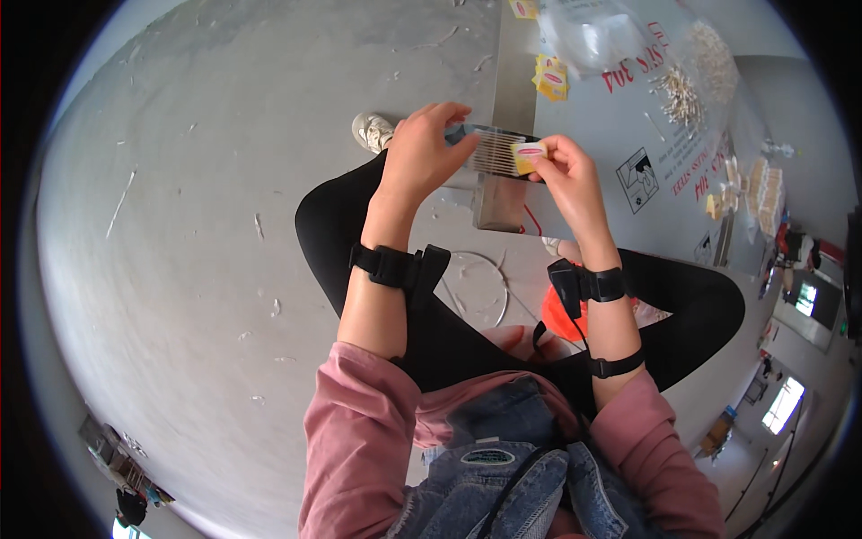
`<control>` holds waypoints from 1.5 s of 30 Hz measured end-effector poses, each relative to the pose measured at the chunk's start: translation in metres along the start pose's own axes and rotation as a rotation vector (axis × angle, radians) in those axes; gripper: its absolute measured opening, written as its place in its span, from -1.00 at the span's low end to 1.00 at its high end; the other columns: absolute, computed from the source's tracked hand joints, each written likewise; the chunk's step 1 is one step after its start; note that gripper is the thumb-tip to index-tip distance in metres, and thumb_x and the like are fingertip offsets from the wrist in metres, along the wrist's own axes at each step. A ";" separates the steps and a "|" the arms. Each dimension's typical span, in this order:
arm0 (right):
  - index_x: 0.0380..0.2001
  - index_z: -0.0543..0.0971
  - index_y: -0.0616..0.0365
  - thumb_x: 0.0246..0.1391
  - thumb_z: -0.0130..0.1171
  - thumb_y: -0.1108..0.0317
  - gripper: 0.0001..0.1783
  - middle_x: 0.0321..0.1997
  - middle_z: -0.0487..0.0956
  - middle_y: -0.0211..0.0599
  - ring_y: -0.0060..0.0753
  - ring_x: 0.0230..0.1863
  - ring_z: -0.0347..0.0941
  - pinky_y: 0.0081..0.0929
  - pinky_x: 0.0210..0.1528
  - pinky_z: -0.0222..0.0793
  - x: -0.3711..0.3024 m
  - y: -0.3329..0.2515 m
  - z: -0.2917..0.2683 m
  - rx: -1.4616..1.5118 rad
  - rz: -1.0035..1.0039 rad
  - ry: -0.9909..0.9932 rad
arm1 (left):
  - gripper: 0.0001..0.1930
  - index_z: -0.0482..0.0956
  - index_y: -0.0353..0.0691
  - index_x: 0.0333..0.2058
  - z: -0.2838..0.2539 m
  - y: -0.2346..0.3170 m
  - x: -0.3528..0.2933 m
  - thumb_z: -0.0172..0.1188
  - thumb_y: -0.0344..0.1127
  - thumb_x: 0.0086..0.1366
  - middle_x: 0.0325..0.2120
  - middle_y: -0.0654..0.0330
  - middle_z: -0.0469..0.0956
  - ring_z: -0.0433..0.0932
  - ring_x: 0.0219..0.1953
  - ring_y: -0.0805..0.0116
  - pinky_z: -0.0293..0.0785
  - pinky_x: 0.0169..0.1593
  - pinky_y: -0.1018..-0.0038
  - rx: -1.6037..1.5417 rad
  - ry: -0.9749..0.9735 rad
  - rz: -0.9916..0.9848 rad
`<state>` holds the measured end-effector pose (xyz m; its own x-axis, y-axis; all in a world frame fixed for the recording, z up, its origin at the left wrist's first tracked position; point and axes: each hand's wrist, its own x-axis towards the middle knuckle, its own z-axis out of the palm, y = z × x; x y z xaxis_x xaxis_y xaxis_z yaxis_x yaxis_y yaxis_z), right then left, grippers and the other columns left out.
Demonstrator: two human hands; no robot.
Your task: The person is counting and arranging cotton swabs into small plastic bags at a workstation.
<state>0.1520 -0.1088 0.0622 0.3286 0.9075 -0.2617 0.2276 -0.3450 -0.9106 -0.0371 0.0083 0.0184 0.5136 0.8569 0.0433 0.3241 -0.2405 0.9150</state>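
A row of thin pale cotton swabs (494, 151) lies side by side on a dark flat holder between my hands, over the near left corner of the metal-topped table. My left hand (420, 151) is curled round the holder's left end, where a bluish, see-through part shows between thumb and fingers. With thumb and fingertips my right hand (567, 169) pinches a small yellow-and-white card (529, 157) at the right end of the row. The card covers the swab ends there. Whether the swabs are wrapped, I cannot tell.
On the table (593, 135) lie yellow cards (551, 78), a clear plastic bag (597, 40) and a loose heap of cotton swabs (680, 97). Bundled swabs (766, 196) lie at the right. Below sits an orange-red thing (561, 313) between my legs. White scraps litter the grey floor (197, 234).
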 end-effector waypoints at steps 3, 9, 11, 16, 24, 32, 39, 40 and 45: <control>-0.14 0.46 0.28 0.25 0.11 0.52 -0.86 -0.22 0.65 -0.28 -0.58 -0.25 0.59 -0.62 -0.25 0.47 -0.008 -0.015 0.004 0.068 0.098 0.032 | -0.66 0.68 -0.19 -0.11 -0.002 0.000 0.001 0.38 -0.23 0.13 -0.19 0.11 0.68 0.60 -0.05 0.13 0.47 0.07 0.26 0.094 0.078 0.078; -0.04 0.42 0.26 0.21 0.17 0.54 -0.73 -0.12 0.64 -0.23 -0.51 -0.15 0.60 -0.60 -0.18 0.48 -0.014 -0.033 0.013 0.476 0.079 0.177 | -0.76 0.74 -0.18 -0.16 -0.004 0.043 0.003 0.40 -0.31 0.18 -0.21 0.19 0.68 0.58 -0.07 0.26 0.38 0.16 0.31 -0.129 -0.017 0.269; -0.05 0.45 0.25 0.20 0.21 0.53 -0.74 -0.12 0.63 -0.26 -0.57 -0.17 0.56 -0.62 -0.18 0.45 -0.011 -0.036 0.019 0.369 -0.025 0.126 | -0.81 0.75 -0.17 -0.20 -0.005 0.043 0.001 0.40 -0.34 0.18 -0.28 0.23 0.69 0.58 -0.08 0.29 0.38 0.15 0.33 -0.208 -0.109 0.227; -0.13 0.50 0.25 0.19 0.25 0.51 -0.79 -0.25 0.64 -0.33 -0.67 -0.29 0.48 -0.66 -0.24 0.39 -0.006 -0.041 0.012 0.058 -0.161 0.141 | -0.84 0.77 -0.16 -0.25 -0.006 0.048 0.003 0.38 -0.42 0.16 -0.35 0.26 0.69 0.60 -0.20 0.36 0.41 0.08 0.35 -0.144 -0.093 0.211; -0.19 0.50 0.26 0.15 0.31 0.50 -0.79 -0.35 0.64 -0.35 -0.66 -0.42 0.48 -0.68 -0.42 0.34 -0.002 -0.028 0.007 0.145 -0.017 0.177 | -0.74 0.72 -0.20 -0.14 0.009 0.010 0.009 0.36 -0.27 0.20 -0.33 0.13 0.69 0.62 -0.21 0.20 0.46 -0.01 0.27 0.012 0.166 0.168; -0.28 0.49 0.30 0.13 0.33 0.50 -0.80 -0.39 0.61 -0.33 -0.61 -0.50 0.51 -0.63 -0.47 0.45 0.006 0.006 0.016 0.074 0.081 0.252 | -0.44 0.66 -0.32 -0.08 0.003 -0.014 0.002 0.47 0.01 0.09 -0.23 -0.05 0.69 0.68 -0.18 0.13 0.57 -0.07 0.31 -0.070 -0.045 -0.322; -0.31 0.50 0.32 0.12 0.33 0.50 -0.82 -0.40 0.60 -0.34 -0.61 -0.48 0.52 -0.60 -0.41 0.53 0.010 0.006 0.020 -0.046 0.055 0.289 | -0.50 0.68 -0.31 -0.12 0.002 -0.007 0.004 0.49 -0.07 0.05 -0.31 0.05 0.68 0.67 -0.28 0.23 0.57 -0.15 0.39 -0.158 -0.063 -0.322; -0.31 0.51 0.32 0.12 0.33 0.50 -0.82 -0.40 0.60 -0.34 -0.61 -0.47 0.52 -0.60 -0.41 0.53 0.010 0.002 0.021 -0.059 0.082 0.290 | -0.51 0.68 -0.30 -0.13 0.002 -0.008 0.004 0.49 -0.09 0.05 -0.32 0.06 0.68 0.67 -0.29 0.24 0.57 -0.17 0.39 -0.154 -0.058 -0.318; -0.32 0.52 0.32 0.12 0.31 0.50 -0.84 -0.41 0.60 -0.35 -0.59 -0.46 0.53 -0.60 -0.42 0.52 0.012 0.000 0.019 -0.078 0.088 0.270 | -0.54 0.69 -0.28 -0.15 0.003 -0.009 0.004 0.49 -0.11 0.03 -0.32 0.07 0.68 0.67 -0.29 0.24 0.56 -0.18 0.39 -0.131 -0.054 -0.290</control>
<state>0.1383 -0.0935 0.0533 0.5800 0.7801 -0.2347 0.2539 -0.4469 -0.8578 -0.0352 0.0129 0.0095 0.4571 0.8551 -0.2448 0.3596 0.0741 0.9302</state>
